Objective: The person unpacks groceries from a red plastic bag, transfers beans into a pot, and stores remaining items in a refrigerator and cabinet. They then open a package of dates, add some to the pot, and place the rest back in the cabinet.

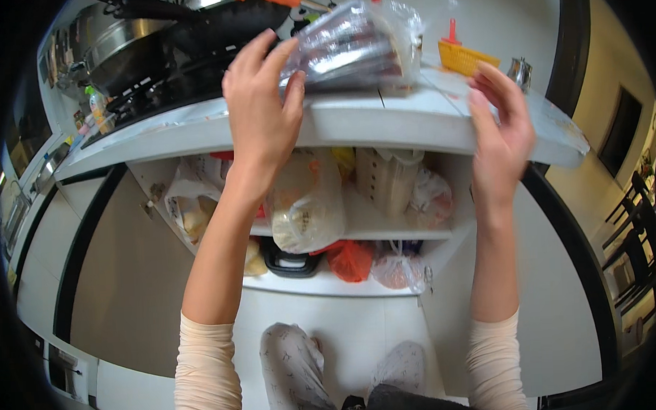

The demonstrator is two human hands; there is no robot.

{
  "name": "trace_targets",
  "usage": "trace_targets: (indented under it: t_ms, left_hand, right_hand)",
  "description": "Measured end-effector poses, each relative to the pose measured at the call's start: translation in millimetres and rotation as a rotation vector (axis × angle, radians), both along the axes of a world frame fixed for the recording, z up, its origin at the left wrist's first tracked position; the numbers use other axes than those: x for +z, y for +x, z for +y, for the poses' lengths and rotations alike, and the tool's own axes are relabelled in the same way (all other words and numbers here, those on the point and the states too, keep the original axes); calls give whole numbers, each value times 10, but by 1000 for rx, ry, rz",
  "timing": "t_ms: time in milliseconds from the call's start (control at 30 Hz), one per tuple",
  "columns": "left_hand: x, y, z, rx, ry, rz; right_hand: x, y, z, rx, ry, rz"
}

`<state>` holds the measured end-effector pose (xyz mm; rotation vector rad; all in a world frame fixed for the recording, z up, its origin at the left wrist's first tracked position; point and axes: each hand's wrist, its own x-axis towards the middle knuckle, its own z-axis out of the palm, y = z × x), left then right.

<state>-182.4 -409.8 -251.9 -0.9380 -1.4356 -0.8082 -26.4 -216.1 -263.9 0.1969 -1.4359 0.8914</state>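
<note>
A clear plastic bag (349,49) with dark contents lies on the white tiled countertop (438,101). At the bag's left end is my left hand (262,96), its thumb and fingers spread; I cannot tell whether it touches the plastic. My right hand (499,115), slightly blurred, hovers over the counter's front edge with bent fingers and nothing in its grasp. It is nearest to a yellow plastic basket (466,56) with a red-handled item in it. What the bag holds is hard to make out through the glare.
A black wok (235,26) and a steel-topped pot (122,60) stand on the stove at left. Below, the open cabinet holds a white plastic bag (306,206), a perforated beige container (384,176) and a red bag (351,261). A small metal pitcher (519,73) stands far right.
</note>
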Motion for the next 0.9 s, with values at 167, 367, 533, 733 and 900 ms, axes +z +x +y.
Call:
trace_targets:
  t_ms: [167, 367, 533, 733, 900]
  left_hand:
    - [-799, 626, 39, -283, 24, 79]
    - [-1993, 1034, 156, -702, -259, -699]
    - [-2618, 819, 389, -1056, 77, -1673]
    - [-2955, 335, 661, -1358, 485, -2113]
    - [-2879, 105, 892, -1523, 525, -2086]
  right_hand:
    - [-925, 306, 121, -277, 139, 106]
    - [-1686, -812, 648, -550, 112, -431]
    - [-1569, -1551, 1450, -399, 369, -499]
    - [-1583, -1735, 1074, -466, 375, -424]
    - [-1469, -1362, 369, -206, -164, -495]
